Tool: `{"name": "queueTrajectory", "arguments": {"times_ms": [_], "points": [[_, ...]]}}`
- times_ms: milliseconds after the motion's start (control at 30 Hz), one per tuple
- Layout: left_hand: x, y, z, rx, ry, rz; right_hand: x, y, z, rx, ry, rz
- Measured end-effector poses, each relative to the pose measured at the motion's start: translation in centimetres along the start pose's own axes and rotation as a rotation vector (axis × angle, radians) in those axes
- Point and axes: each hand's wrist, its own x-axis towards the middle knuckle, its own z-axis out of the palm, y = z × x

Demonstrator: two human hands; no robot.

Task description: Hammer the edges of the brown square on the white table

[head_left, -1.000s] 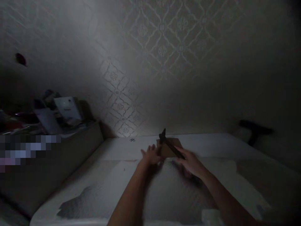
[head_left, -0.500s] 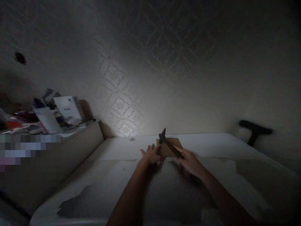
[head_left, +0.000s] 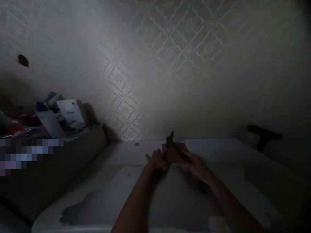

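At far left, a patch of blocky squares (head_left: pixel 24 152) is hiding part of a cabinet (head_left: pixel 82 158), and the frame edge is cutting off a heap of clutter (head_left: pixel 28 119) above it. Most of that heap is blurring into the gloom; only a white box (head_left: pixel 70 111) is standing out, leaning, its print too small to be read. A dark spot (head_left: pixel 23 60) is showing on the patterned wall (head_left: pixel 194 106) above. Rightward, a small scribble (head_left: pixel 137 144) is marking the white table (head_left: pixel 121 155) near the wall.

The left hand (head_left: pixel 156 159) is resting at the left edge of a brown board (head_left: pixel 173 157), which is lying on the table near the wall. Its outer fingers are spreading, but shadow is covering the thumb side, so whether it is pinching anything cannot be told. A hammer (head_left: pixel 178 149) is slanting across the board, covering part of it; whether its head is touching cannot be told. The right hand (head_left: pixel 198 165) is grasping the handle and hiding its end. Below, the right forearm is passing beside a pale block (head_left: pixel 216 223), which the bottom edge is cropping. At far right, a dark T-shaped thing (head_left: pixel 263 134) is blurring into shadow.
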Motion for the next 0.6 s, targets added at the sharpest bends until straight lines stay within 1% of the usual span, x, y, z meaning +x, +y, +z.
{"name": "queueTrajectory", "arguments": {"times_ms": [133,267,467,600], "points": [[-0.2,0.07,-0.1,0.021,-0.005,0.005,-0.04,0.0,-0.04,0.009,-0.042,-0.01],[-0.41,0.11,-0.22,0.014,0.002,-0.004,0.03,0.17,-0.08,-0.015,-0.036,0.061],[-0.4,0.06,-0.32,-0.013,0.004,0.007,0.1,0.38,0.09,0.008,-0.039,-0.032],[-0.48,0.14,-0.32,-0.012,0.007,0.01,0.06,0.52,0.19,0.01,-0.036,-0.018]]}}
